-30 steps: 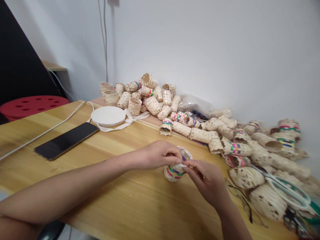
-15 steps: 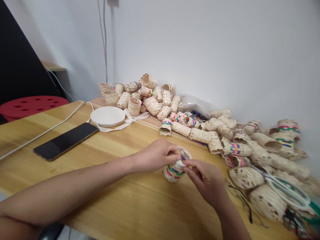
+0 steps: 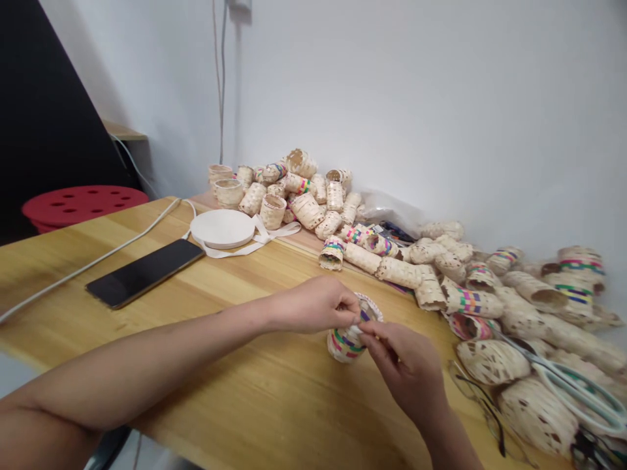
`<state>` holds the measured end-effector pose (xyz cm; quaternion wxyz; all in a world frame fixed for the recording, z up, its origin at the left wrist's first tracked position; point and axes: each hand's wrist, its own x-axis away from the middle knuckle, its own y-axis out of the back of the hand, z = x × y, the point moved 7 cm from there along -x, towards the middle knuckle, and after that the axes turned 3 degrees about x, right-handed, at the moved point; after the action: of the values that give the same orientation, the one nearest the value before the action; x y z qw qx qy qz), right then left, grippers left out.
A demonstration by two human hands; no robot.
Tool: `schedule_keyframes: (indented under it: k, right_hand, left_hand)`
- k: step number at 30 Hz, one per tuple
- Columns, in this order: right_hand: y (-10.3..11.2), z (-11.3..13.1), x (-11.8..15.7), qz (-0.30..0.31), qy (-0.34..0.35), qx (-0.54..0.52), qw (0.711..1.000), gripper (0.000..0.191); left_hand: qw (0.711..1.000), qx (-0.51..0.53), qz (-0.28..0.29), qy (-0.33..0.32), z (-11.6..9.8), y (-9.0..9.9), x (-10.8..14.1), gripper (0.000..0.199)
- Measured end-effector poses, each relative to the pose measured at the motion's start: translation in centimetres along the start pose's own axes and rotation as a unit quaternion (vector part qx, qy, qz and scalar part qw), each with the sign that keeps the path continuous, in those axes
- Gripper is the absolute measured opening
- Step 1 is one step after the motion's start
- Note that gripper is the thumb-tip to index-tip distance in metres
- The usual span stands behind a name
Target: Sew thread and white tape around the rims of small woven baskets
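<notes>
A small woven basket (image 3: pixel 345 347) with pink, green and blue bands stands tilted on the wooden table, its rim partly hidden by the hands. At its near upper side, my left hand (image 3: pixel 323 305) is closed in a pinch, fingertips by the rim. My right hand (image 3: pixel 409 365) pinches from the right, its thumb and forefinger almost touching the left fingertips. A small white piece, seemingly ribbon, shows between the two pinches. Loops of white ribbon (image 3: pixel 255 240) lie beside a flat white roll (image 3: pixel 223 227) at the back left.
A phone (image 3: pixel 145 271) and white cable (image 3: pixel 102 258) lie at left. Many woven tubes (image 3: pixel 401 270) are heaped along the wall. Eyeglasses (image 3: pixel 490 408) and scissors with pale handles (image 3: pixel 580 395) lie at right. A red stool (image 3: pixel 84 203) stands beyond the table's left edge.
The view has shifted, so most things appear slightly farther right. Both hands remain pinched at the basket, with their fingertips closer together and less of the white piece showing.
</notes>
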<state>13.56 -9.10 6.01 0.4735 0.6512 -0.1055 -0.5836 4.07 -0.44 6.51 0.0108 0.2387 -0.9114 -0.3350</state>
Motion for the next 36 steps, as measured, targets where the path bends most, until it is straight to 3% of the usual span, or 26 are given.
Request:
schedule_keyframes:
  k: [8,10,13,15,22,30,33,36]
  right_hand:
    - [0.1,0.8,-0.1,0.001,-0.008,0.092,0.996,0.017]
    - [0.3,0.8,-0.2,0.007,-0.016,0.096,0.995,0.019]
    - [0.5,0.3,-0.3,0.011,-0.036,0.091,0.995,0.021]
    - [0.6,-0.1,-0.3,0.015,-0.052,0.089,0.995,0.021]
    - [0.8,-1.0,0.0,0.007,-0.074,0.089,0.993,0.023]
    - [0.6,-1.1,-0.1,0.018,-0.095,0.056,0.994,0.019]
    - [0.4,-1.7,0.1,0.037,-0.140,-0.019,0.989,0.017]
    - [0.4,-3.1,0.8,0.034,-0.222,-0.162,0.961,0.015]
  left_hand:
    - [1.000,0.009,0.006,-0.020,0.1,0.0,-0.1,0.018]
    - [0.997,0.044,-0.043,-0.041,-0.2,0.6,-0.1,0.018]
    - [0.978,0.102,-0.168,-0.063,-0.4,2.1,0.2,0.020]
    - [0.969,0.108,-0.203,-0.086,-0.7,2.2,0.5,0.018]
    - [0.959,-0.014,-0.197,-0.203,-2.0,0.2,1.2,0.019]
    - [0.961,-0.024,-0.192,-0.197,-1.5,-1.1,0.8,0.015]
    - [0.963,-0.010,-0.188,-0.191,-1.2,-1.2,0.8,0.011]
    - [0.970,0.001,-0.176,-0.169,-0.5,-0.9,0.5,0.010]
